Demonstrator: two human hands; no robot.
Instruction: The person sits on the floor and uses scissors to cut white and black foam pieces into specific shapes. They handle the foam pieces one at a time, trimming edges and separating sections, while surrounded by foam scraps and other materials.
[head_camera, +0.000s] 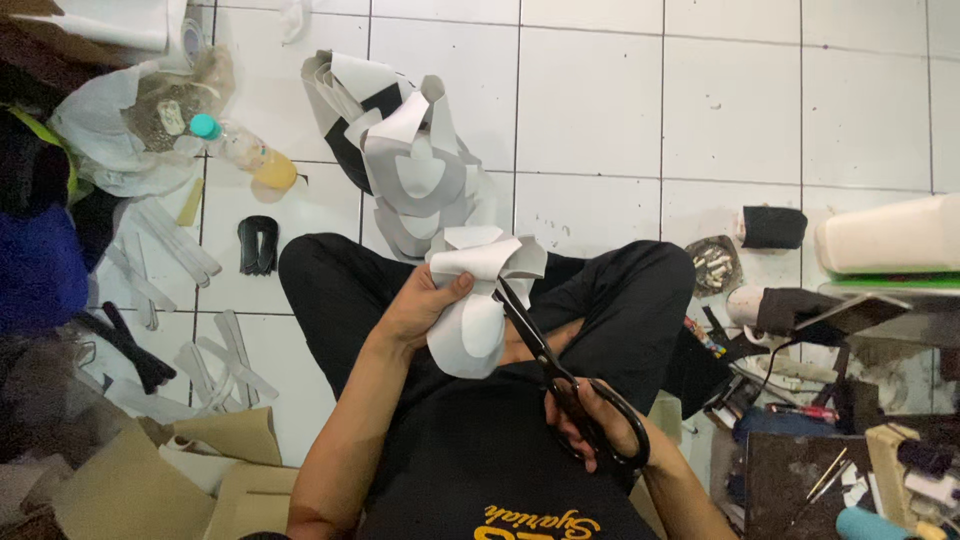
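The person sits cross-legged on the white tiled floor (620, 110), in black trousers and a black shirt. The left hand (425, 305) pinches a curved white cut-out piece of sheet material (478, 305), thumb on top and fingers wrapped beneath, holding it up above the lap. The right hand (590, 425) is closed through the black loop handles of a pair of large black-handled scissors (545, 365), whose blades point up and to the left and meet the right edge of the white piece; the blade tips are hidden among its folds.

Just beyond the knees, a loose pile of similar grey and white curved pieces (415, 165) lies on the floor. To the left of it lies a clear plastic bottle with a teal cap and yellowish liquid (245, 150), on its side, and near that a small black comb-like object (259, 244). White strips (215, 365) are scattered at the left, with tan cardboard sheets (150, 480) at the lower left. At the right sits a cream-coloured machine housing (885, 235) amid cluttered tools.
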